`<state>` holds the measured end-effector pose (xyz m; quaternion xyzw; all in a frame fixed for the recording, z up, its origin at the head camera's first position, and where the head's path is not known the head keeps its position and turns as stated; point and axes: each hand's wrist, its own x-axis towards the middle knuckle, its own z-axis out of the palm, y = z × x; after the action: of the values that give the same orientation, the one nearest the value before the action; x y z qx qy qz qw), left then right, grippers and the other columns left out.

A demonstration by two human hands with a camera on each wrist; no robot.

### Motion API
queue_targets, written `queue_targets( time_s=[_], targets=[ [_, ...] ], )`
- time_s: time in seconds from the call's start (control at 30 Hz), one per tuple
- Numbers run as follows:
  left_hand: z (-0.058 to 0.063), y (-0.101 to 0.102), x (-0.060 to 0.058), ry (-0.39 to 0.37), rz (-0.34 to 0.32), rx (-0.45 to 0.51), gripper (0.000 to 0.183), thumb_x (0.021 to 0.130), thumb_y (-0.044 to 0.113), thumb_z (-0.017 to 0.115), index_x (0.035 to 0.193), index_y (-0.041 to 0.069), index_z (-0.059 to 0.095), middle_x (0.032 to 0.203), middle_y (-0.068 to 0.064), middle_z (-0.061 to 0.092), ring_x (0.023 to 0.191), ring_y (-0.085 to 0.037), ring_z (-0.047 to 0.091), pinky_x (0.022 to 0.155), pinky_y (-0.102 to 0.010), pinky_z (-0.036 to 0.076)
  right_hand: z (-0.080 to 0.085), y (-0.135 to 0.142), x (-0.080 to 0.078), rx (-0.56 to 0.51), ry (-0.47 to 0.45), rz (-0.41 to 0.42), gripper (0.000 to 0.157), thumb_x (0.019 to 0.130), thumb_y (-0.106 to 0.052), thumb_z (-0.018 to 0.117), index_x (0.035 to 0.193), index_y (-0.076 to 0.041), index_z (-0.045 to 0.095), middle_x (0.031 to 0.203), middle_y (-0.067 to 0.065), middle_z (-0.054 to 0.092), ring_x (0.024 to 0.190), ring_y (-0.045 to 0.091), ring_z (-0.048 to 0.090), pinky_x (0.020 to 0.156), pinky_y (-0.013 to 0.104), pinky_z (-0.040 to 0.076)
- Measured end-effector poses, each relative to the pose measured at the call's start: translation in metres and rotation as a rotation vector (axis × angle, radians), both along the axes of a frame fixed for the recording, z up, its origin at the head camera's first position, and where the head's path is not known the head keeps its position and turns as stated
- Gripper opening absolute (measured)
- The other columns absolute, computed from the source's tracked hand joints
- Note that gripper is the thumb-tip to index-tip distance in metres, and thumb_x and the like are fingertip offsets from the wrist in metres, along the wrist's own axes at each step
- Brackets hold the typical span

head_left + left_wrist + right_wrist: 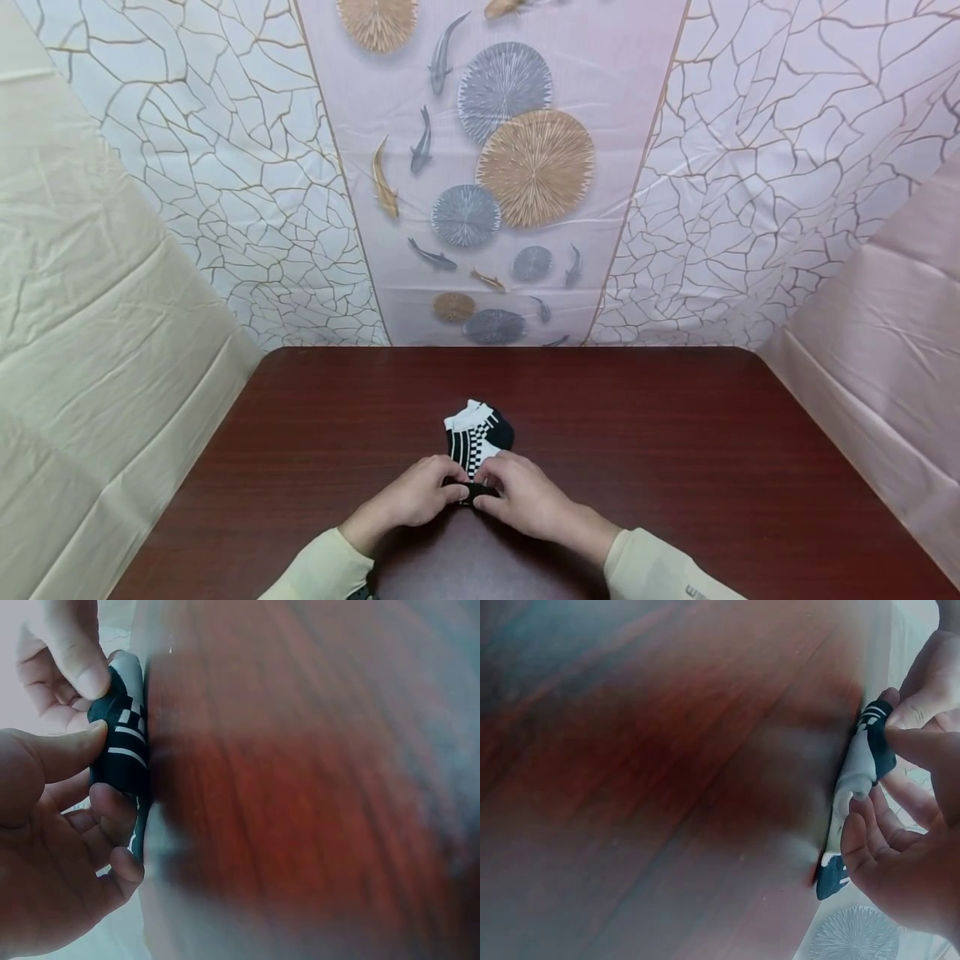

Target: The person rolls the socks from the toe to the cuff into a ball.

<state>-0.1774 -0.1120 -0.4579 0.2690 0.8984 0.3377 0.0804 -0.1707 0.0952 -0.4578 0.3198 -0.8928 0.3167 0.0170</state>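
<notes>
Black-and-white socks point(477, 437) with stripes and a checkered band lie on the table, their white cuffs pointing away from me. The near end is folded or rolled over, showing black on top. My left hand point(416, 493) pinches the left side of this roll point(120, 761) between thumb and fingers. On its right side, the right hand point(531, 498) grips the same roll, thumb toward me and fingers beyond. In the right wrist view, the flat rest of the socks point(831, 877) extends past the right hand's fingers. The fingers partly hide the roll.
The dark reddish-brown wooden table point(337, 400) has rounded far corners. Behind it hangs a patterned cloth point(480, 167) with fish and round leaf shapes. Plain pale cloths point(97, 333) slope down along both sides.
</notes>
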Motion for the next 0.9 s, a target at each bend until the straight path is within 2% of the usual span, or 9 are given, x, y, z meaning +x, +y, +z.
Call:
queue_targets(
  time_s=[0.17, 0.33, 0.43, 0.57, 0.7, 0.9],
  targets=[
    [0.0003, -0.0003, -0.0019, 0.002, -0.006, 0.004, 0.009, 0.093, 0.008, 0.068, 0.086, 0.011, 0.072, 0.085, 0.007, 0.064, 0.080, -0.008, 0.057, 0.075, -0.031, 0.047, -0.0012, 0.0005, 0.0016, 0.051, 0.029, -0.008, 0.020, 0.080, -0.016, 0.084, 0.092, -0.016, 0.067, 0.084, -0.005, 0.056, 0.075, 0.004, 0.050, 0.068, 0.027, 0.046],
    [0.0007, -0.0006, -0.0019, 0.015, 0.000, 0.033, 0.009, 0.094, 0.006, 0.067, 0.090, 0.010, 0.074, 0.087, 0.004, 0.068, 0.083, -0.009, 0.060, 0.077, -0.033, 0.049, -0.0022, 0.0011, 0.0008, 0.052, 0.037, -0.001, 0.012, 0.085, -0.014, 0.079, 0.090, -0.016, 0.069, 0.081, -0.007, 0.055, 0.072, 0.003, 0.049, 0.066, 0.026, 0.045],
    [-0.0002, 0.0000, -0.0025, -0.002, 0.012, 0.074, 0.006, 0.093, 0.005, 0.067, 0.094, 0.009, 0.072, 0.080, 0.002, 0.067, 0.074, -0.009, 0.059, 0.071, -0.030, 0.048, -0.0020, 0.0015, -0.0007, 0.055, 0.022, 0.006, 0.007, 0.088, -0.013, 0.076, 0.090, -0.015, 0.070, 0.080, -0.009, 0.055, 0.072, 0.003, 0.049, 0.067, 0.026, 0.045],
    [-0.0018, 0.0017, -0.0036, 0.011, 0.035, 0.123, 0.011, 0.089, 0.002, 0.071, 0.092, 0.012, 0.065, 0.075, 0.006, 0.059, 0.067, -0.007, 0.053, 0.065, -0.027, 0.044, -0.0018, 0.0013, -0.0030, 0.060, -0.004, 0.007, 0.004, 0.091, -0.010, 0.073, 0.094, -0.013, 0.072, 0.084, -0.009, 0.057, 0.076, 0.005, 0.052, 0.070, 0.028, 0.047],
    [-0.0024, 0.0031, -0.0039, 0.061, 0.052, 0.125, 0.017, 0.084, 0.002, 0.076, 0.089, 0.014, 0.065, 0.081, 0.006, 0.056, 0.073, -0.009, 0.052, 0.068, -0.027, 0.042, -0.0012, 0.0010, -0.0042, 0.056, -0.029, 0.003, 0.006, 0.092, -0.007, 0.070, 0.096, -0.011, 0.072, 0.089, -0.005, 0.060, 0.081, 0.007, 0.055, 0.074, 0.031, 0.048],
    [-0.0034, 0.0030, -0.0030, 0.072, 0.025, 0.121, 0.024, 0.074, 0.001, 0.083, 0.090, 0.012, 0.067, 0.083, 0.001, 0.057, 0.079, -0.015, 0.056, 0.072, -0.027, 0.045, -0.0019, 0.0014, -0.0061, 0.030, -0.060, 0.014, 0.006, 0.093, -0.005, 0.068, 0.096, -0.008, 0.072, 0.091, -0.003, 0.063, 0.083, 0.009, 0.057, 0.074, 0.030, 0.049]
  ],
)
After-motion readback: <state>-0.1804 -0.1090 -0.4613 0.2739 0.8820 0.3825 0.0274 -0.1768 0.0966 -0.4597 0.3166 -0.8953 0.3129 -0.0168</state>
